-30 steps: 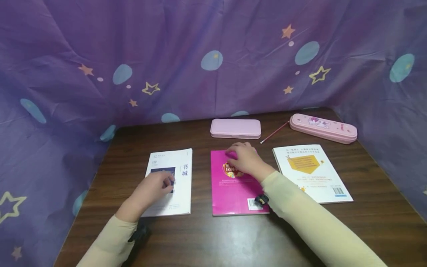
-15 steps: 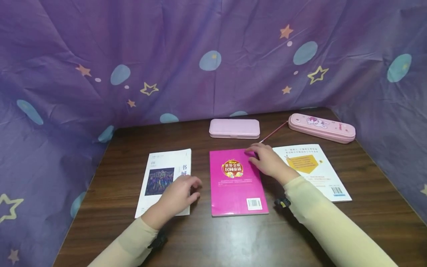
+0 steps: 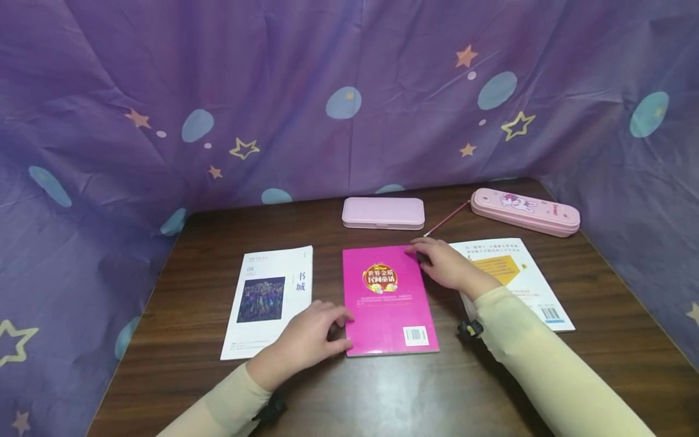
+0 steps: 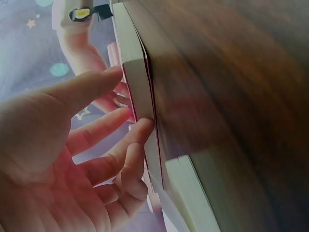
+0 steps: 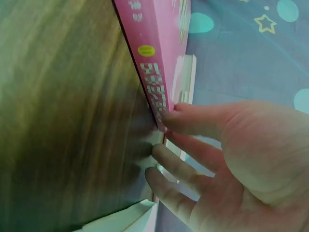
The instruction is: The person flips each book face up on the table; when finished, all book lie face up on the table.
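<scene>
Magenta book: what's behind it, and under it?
In the head view, behind the magenta book lies a plain pink case. Below, the wooden table shows around the book; anything directly underneath is covered.

From head height, the table (image 3: 382, 391) is viewed forward and down, with both hands and the purple curtain (image 3: 306, 97) taken in. From the left wrist, the left hand (image 3: 308, 334) and the page edge (image 4: 137, 79) of the pink book (image 3: 382, 312) are faced closely, the table tipped rightward. From the right wrist, its spine (image 5: 150, 63) is seen near, the table tipped leftward. The book is shared by all three; the right hand (image 3: 450, 267) is also caught from the left wrist.
</scene>
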`<action>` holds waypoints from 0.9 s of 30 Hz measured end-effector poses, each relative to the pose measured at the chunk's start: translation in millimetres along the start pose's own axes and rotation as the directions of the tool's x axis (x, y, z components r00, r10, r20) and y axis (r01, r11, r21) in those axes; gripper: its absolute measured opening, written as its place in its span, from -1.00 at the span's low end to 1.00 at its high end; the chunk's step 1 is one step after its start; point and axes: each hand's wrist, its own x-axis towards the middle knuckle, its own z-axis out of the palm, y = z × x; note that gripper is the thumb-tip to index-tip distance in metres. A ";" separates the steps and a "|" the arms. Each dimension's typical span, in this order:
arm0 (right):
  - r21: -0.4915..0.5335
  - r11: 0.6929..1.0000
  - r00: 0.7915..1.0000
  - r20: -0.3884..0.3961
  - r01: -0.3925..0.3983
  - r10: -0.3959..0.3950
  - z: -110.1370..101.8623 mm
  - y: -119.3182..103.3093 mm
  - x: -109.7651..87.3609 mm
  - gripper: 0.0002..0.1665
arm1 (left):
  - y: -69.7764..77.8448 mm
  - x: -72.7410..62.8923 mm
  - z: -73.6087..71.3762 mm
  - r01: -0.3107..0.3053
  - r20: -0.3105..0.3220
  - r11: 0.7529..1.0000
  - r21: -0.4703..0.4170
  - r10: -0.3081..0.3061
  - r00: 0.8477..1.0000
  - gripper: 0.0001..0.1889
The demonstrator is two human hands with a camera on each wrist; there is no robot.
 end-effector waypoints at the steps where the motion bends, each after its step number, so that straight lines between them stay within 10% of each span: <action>1: -0.002 1.000 1.000 0.005 0.001 -0.001 -0.3 1.5 0.3 -0.48 | 1.0 0.4 -0.1 -0.005 0.008 1.000 0.005 0.005 1.000 -0.57; 27: -0.001 1.000 0.999 -0.033 0.015 -0.015 2.4 20.5 3.9 -0.41 | 9.1 0.8 6.0 0.101 0.050 0.995 -0.013 -0.101 0.994 -0.42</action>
